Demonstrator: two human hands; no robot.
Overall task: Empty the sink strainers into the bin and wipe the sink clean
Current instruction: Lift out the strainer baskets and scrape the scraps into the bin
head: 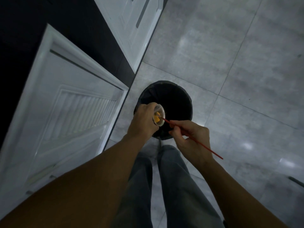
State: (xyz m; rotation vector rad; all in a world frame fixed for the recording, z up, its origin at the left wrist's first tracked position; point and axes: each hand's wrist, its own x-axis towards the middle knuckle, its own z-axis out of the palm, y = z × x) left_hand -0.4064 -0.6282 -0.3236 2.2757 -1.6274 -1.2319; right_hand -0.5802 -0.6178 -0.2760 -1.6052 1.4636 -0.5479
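A round black bin lined with a dark bag stands on the floor below me. Over its near left rim, my left hand grips a small metal sink strainer, tilted on its side with its mouth facing right. Orange scraps sit inside it. My right hand pinches a thin red stick, whose tip reaches into the strainer at the scraps. The sink is out of view.
White cabinet doors stand open on the left, with dark cabinet interior behind them. Grey floor tiles spread to the right and beyond the bin. My legs in grey trousers are just behind the bin.
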